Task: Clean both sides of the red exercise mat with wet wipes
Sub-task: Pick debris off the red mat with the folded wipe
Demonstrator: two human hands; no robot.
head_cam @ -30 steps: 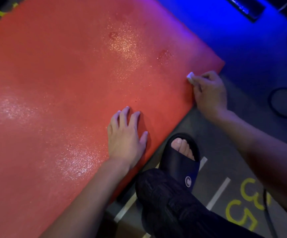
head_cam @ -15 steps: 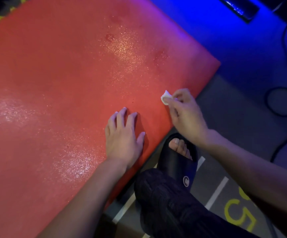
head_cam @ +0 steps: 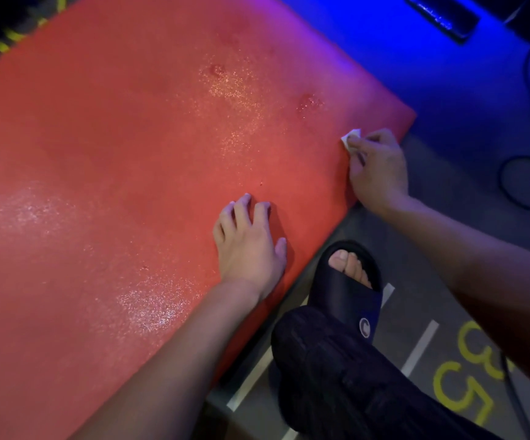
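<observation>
- The floor (head_cam: pixel 441 192) is grey and dim, lit blue along its far side.
- A red exercise mat (head_cam: pixel 114 185) lies flat on the floor and fills most of the view; its surface glistens in patches, and its right edge runs diagonally across the grey floor.
- A dark slide sandal (head_cam: pixel 349 300) with a foot in it stands on the floor just beside the mat's right edge.
- White tape lines (head_cam: pixel 420 347) and yellow painted digits (head_cam: pixel 466 373) mark the floor near the sandal.
- A black cable (head_cam: pixel 527 182) lies looped on the floor to the right, well apart from the mat.
- A dark flat object (head_cam: pixel 441 17) lies at the far right; what it is cannot be told.
</observation>
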